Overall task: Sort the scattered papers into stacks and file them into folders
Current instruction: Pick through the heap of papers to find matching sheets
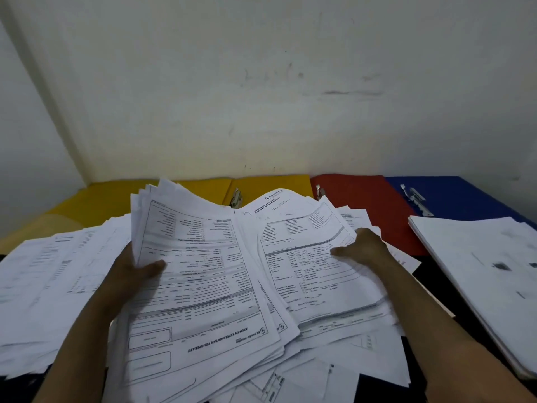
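Papers (203,286) in the middle heap: white w/ black and grey print, ruled form boxes, grey bands across. Loose sheets (52,286) toward the table's left edge: white, faint grey text. Neat stack (488,274) at the right edge: white, a few dark smudgy marks. Along the back edge, folders: two yellow folders (116,196), then a red folder (366,199), then a blue folder (465,196) at the back-right corner; silvery metal clips (415,199) on them. Table (430,283) surface: black where it shows. Tan patch (29,231) at the left edge, can't tell what. Wall (261,82): off-white w/ grey scuffs and streaks.
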